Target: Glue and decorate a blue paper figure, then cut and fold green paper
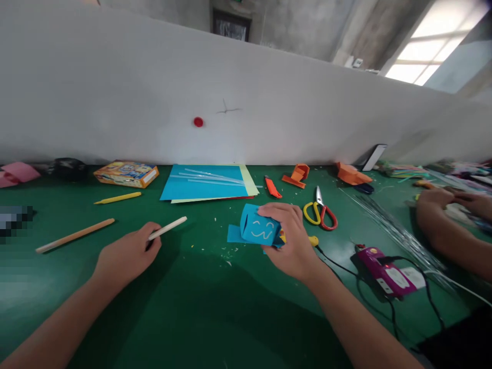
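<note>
My left hand point(126, 253) is closed round a cream-coloured pen point(171, 227), whose pale end points right over the green table. My right hand point(290, 241) grips a folded blue paper box point(258, 229) with a smiling face drawn on its front in white lines. A flat blue paper strip point(233, 233) sticks out at the box's left. Partly hidden behind my right hand lies a yellow tool point(314, 241) with a black cord. Scissors point(320, 211) with one yellow and one red handle rest just beyond that hand.
Blue and pale green sheets point(207, 187) lie at the back, bearing clear sticks. Nearby are a red cutter point(272, 187), orange paper pieces point(298, 176) and a patterned box point(126, 174). At right are a purple corded device point(384, 271), wires point(400, 230) and another person's arm point(442, 236).
</note>
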The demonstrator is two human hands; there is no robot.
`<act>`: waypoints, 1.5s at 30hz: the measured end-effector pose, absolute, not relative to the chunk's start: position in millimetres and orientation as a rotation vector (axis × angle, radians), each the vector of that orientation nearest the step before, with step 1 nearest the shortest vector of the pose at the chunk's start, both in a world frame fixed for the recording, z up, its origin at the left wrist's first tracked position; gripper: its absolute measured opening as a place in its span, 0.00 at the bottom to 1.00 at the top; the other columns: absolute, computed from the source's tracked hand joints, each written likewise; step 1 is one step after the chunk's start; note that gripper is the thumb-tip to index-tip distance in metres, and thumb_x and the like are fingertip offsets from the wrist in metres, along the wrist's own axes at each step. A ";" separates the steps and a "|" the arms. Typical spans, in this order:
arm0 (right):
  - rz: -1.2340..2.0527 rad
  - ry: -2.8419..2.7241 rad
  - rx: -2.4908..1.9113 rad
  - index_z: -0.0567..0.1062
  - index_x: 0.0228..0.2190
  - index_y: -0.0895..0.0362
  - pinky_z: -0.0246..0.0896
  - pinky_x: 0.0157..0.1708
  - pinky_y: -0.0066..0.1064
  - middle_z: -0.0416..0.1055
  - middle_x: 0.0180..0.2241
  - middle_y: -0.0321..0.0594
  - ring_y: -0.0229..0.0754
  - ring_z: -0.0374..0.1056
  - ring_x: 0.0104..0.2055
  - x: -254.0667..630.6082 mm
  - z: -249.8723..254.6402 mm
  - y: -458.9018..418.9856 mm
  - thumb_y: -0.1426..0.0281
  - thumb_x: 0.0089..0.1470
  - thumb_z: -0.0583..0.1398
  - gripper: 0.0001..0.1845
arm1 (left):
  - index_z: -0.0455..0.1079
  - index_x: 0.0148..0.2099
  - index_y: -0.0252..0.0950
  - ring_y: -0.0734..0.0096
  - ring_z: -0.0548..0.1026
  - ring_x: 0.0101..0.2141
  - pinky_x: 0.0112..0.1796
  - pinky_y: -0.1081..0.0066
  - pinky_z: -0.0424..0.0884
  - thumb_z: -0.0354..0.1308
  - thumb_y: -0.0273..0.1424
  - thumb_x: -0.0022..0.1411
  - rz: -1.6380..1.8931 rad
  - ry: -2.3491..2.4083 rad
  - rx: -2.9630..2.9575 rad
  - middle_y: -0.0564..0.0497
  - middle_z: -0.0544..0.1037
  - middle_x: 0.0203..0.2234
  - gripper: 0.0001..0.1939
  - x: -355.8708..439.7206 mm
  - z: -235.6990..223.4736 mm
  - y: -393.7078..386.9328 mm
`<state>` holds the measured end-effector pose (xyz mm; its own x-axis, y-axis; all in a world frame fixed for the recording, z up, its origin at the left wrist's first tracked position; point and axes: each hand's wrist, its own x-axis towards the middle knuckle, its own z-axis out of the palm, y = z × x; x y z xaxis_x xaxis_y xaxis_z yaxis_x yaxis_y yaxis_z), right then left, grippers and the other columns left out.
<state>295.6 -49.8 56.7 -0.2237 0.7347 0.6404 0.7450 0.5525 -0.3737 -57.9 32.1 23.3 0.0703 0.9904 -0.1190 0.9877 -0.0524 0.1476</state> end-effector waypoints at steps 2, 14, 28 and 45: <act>-0.054 -1.993 -1.195 0.61 0.57 0.42 0.58 0.53 0.52 0.68 0.56 0.42 0.59 0.63 0.58 299.6 57.5 -47.0 0.75 0.53 0.63 0.34 | 0.67 0.56 0.40 0.57 0.77 0.32 0.27 0.68 0.58 0.45 0.38 0.72 0.026 2.023 2.147 0.47 0.79 0.32 0.16 -57.9 22.6 31.7; -0.276 -2.096 -1.430 0.67 0.54 0.48 0.55 0.54 0.55 0.68 0.55 0.46 0.62 0.61 0.57 361.0 56.6 -3.3 0.74 0.49 0.62 0.30 | 0.70 0.53 0.43 0.55 0.78 0.35 0.28 0.67 0.61 0.45 0.40 0.69 0.072 1.985 2.183 0.47 0.80 0.36 0.18 -60.9 16.2 32.8; -0.411 -1.596 -2.123 0.70 0.60 0.48 0.50 0.54 0.59 0.58 0.62 0.52 0.67 0.50 0.58 461.2 16.3 100.2 0.72 0.49 0.60 0.35 | 0.67 0.55 0.43 0.53 0.79 0.37 0.30 0.64 0.63 0.41 0.41 0.72 0.006 1.966 2.173 0.44 0.80 0.38 0.18 -64.0 14.9 36.3; 0.009 -1.651 -2.237 0.61 0.66 0.44 0.51 0.58 0.57 0.54 0.67 0.49 0.73 0.52 0.65 490.3 3.5 125.1 0.59 0.40 0.71 0.53 | 0.66 0.55 0.44 0.55 0.78 0.37 0.29 0.65 0.62 0.39 0.41 0.72 -0.008 1.996 2.165 0.45 0.80 0.38 0.19 -65.0 10.0 35.7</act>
<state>490.3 125.1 3.5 0.3174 0.9259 0.2049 0.9237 -0.2530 -0.2876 -65.0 35.7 10.0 0.0899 0.9866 -0.1362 0.9876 -0.0706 0.1401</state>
